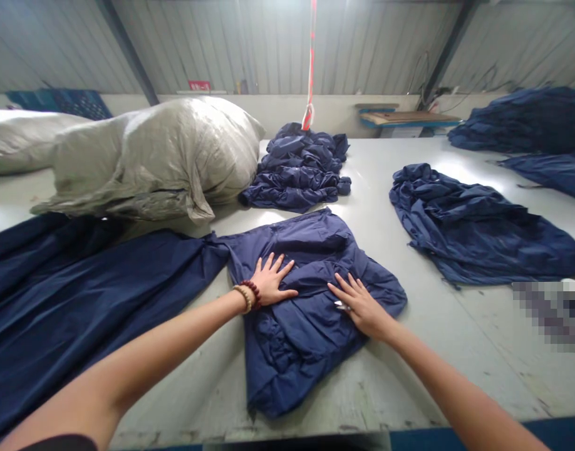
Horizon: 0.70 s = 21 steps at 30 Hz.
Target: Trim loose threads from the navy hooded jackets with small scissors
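Note:
A dark blue garment point(310, 332) lies partly folded and creased on the pale table in front of me. My left hand point(271, 282), with two bead bracelets at its wrist, rests flat on it with fingers spread. To the right, my right hand point(357, 304) presses on the same garment with its fingers stretched out. Pointed silvery tips, which look like thread snips point(342, 306), stick out from under that hand; the rest of them is hidden. Left of the garment, touching its edge, is more dark blue cloth point(104, 282).
A large grey-white sack point(175, 150) bulges at the back left. Behind the garment sits a blue garment pile point(301, 166); another blue garment point(466, 219) lies to the right. A big blue heap point(527, 119) stands far right. A red-and-white cord point(310, 62) hangs overhead.

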Each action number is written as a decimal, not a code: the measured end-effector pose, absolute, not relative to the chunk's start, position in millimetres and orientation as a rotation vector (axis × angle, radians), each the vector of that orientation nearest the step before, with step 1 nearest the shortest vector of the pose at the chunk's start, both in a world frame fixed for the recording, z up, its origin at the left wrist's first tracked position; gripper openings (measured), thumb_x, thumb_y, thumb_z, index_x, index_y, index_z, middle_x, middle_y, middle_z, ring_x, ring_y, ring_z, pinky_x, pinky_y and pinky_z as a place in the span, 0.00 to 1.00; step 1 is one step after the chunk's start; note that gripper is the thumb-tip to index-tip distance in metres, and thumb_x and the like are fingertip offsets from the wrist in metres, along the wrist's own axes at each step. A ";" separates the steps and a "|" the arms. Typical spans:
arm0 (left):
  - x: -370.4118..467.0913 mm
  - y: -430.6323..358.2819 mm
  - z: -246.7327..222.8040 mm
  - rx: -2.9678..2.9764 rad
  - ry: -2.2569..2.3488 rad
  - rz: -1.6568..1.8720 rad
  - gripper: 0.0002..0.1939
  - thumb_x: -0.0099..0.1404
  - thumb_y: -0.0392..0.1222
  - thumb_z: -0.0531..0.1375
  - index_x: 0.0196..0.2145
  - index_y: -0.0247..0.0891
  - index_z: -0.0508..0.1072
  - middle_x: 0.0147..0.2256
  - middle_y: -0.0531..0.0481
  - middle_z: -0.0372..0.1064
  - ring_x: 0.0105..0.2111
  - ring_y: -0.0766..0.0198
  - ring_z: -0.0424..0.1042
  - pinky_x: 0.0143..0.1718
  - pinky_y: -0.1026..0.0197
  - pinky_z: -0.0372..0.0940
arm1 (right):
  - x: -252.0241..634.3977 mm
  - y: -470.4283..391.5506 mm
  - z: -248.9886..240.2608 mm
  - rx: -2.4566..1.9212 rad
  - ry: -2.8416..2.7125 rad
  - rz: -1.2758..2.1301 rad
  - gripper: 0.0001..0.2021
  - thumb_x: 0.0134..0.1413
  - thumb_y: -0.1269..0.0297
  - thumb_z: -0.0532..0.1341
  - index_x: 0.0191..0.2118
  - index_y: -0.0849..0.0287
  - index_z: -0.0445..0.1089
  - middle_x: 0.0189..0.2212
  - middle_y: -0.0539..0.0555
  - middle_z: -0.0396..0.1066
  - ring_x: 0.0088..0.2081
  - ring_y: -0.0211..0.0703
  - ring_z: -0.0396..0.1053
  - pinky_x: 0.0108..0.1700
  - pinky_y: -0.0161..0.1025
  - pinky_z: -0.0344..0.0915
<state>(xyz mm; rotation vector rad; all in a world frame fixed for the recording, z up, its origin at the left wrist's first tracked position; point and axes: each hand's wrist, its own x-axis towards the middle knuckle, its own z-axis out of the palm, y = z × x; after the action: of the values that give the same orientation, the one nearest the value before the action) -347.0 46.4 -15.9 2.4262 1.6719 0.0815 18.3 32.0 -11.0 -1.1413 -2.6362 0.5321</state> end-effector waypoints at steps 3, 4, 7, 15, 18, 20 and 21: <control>-318.8 6.0 -23.8 2.233 1.884 0.087 0.58 0.61 0.84 0.51 0.78 0.47 0.50 0.77 0.30 0.43 0.74 0.18 0.40 0.66 0.19 0.44 | 41.1 81.2 17.2 -1.115 -2.623 0.820 0.25 0.75 0.60 0.49 0.71 0.44 0.67 0.76 0.52 0.53 0.78 0.61 0.43 0.74 0.73 0.40; -312.2 -1.5 -19.9 2.207 1.900 0.069 0.59 0.61 0.85 0.50 0.78 0.45 0.52 0.76 0.29 0.45 0.74 0.17 0.44 0.65 0.20 0.47 | 41.1 90.2 25.3 -1.178 -2.586 0.812 0.24 0.76 0.58 0.48 0.68 0.46 0.71 0.75 0.55 0.56 0.77 0.62 0.47 0.74 0.75 0.39; -313.0 2.1 8.0 2.345 1.826 0.138 0.54 0.65 0.82 0.49 0.76 0.44 0.57 0.75 0.30 0.49 0.74 0.26 0.48 0.68 0.30 0.50 | 20.4 76.5 35.3 -1.404 -2.394 0.536 0.24 0.76 0.59 0.49 0.69 0.50 0.69 0.74 0.59 0.58 0.76 0.67 0.50 0.72 0.78 0.41; -374.6 51.6 27.4 2.520 1.609 -0.055 0.43 0.72 0.69 0.54 0.77 0.49 0.54 0.78 0.39 0.42 0.77 0.31 0.38 0.72 0.28 0.39 | -40.8 -72.6 -29.4 -1.444 -2.425 0.295 0.39 0.64 0.73 0.56 0.79 0.48 0.51 0.79 0.59 0.43 0.77 0.73 0.40 0.72 0.73 0.48; -366.4 23.4 9.7 2.425 1.792 -0.046 0.41 0.74 0.68 0.51 0.77 0.50 0.53 0.78 0.41 0.40 0.77 0.31 0.37 0.72 0.27 0.36 | -19.3 -59.5 -31.3 -1.363 -2.484 0.295 0.39 0.65 0.75 0.54 0.79 0.49 0.49 0.79 0.57 0.44 0.79 0.64 0.38 0.75 0.69 0.46; -354.5 -5.7 8.3 2.332 1.946 -0.057 0.43 0.73 0.70 0.50 0.78 0.49 0.52 0.78 0.40 0.40 0.77 0.29 0.38 0.72 0.27 0.39 | 5.1 -33.9 -21.4 -1.217 -2.609 0.344 0.39 0.65 0.75 0.53 0.79 0.49 0.49 0.79 0.55 0.43 0.79 0.59 0.37 0.76 0.65 0.46; -347.8 -21.3 11.9 2.278 2.016 -0.084 0.45 0.72 0.71 0.51 0.78 0.49 0.51 0.78 0.38 0.40 0.76 0.27 0.41 0.70 0.26 0.44 | 18.7 -18.7 -14.6 -1.120 -2.688 0.364 0.38 0.66 0.75 0.53 0.79 0.49 0.49 0.79 0.54 0.42 0.79 0.57 0.37 0.76 0.64 0.46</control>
<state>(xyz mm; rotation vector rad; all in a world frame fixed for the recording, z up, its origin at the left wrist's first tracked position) -347.8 -21.3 11.9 2.2778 2.0162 -0.0842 18.7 -18.7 -14.6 -1.1204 -2.6879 0.3638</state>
